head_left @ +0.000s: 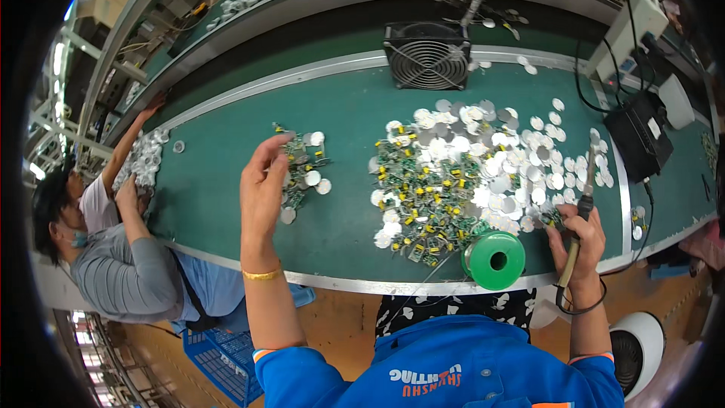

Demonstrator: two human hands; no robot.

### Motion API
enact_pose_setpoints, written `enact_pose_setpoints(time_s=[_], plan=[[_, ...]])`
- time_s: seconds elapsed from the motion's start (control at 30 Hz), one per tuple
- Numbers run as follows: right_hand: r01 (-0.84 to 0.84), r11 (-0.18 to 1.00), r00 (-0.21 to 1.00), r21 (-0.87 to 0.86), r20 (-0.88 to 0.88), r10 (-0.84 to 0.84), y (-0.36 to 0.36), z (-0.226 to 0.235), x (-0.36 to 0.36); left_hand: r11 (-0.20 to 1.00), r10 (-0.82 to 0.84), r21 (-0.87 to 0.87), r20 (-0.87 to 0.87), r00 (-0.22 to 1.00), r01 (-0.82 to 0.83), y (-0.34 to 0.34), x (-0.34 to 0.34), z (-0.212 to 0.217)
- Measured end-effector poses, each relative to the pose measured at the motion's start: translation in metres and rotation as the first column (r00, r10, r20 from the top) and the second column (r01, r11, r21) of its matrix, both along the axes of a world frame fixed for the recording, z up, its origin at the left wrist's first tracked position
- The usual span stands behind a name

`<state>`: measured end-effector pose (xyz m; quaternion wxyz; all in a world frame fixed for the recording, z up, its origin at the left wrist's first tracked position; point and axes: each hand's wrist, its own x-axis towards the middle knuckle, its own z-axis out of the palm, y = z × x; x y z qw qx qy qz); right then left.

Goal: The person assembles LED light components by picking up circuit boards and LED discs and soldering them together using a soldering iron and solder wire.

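Note:
My right hand [580, 240] is wrapped round a soldering iron [586, 208], its tip pointing up and away from me. A small green circuit board [553, 218] shows at the fingers of that hand; whether they grip it I cannot tell. My left hand [263, 185] is raised at the left edge of a small group of circuit boards with white discs [296, 155], fingers apart, with nothing visible in them. Between my hands spreads a large heap of circuit boards with yellow parts [423, 196], beside many loose white discs [502, 174]. A green solder wire spool [494, 260] stands near the front edge.
A black fan [428, 57] stands at the back of the green bench [215, 174]. On the right sits a black box [639, 134] with cables. At the left a co-worker [128, 264] reaches over white round parts [143, 162]. A blue crate [223, 363] is below.

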<state>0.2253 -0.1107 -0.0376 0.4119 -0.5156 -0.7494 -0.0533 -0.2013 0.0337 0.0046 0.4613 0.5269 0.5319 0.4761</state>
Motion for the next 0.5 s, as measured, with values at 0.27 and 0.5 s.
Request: enact_pose_setpoints(time_s=[0.27,0.5], plan=[[-0.150,0.987,0.988,0.065,0.033,0.148,0.029,0.004,-0.006,0.869,-0.116,0.341,-0.562,0.819,0.357,-0.007,0.090,0.017],[-0.278,0.961,0.960,-0.004,0.021,0.278,0.041,0.019,-0.014,0.664,-0.639,0.232,-0.319,0.700,0.711,-0.022,0.191,0.010]])
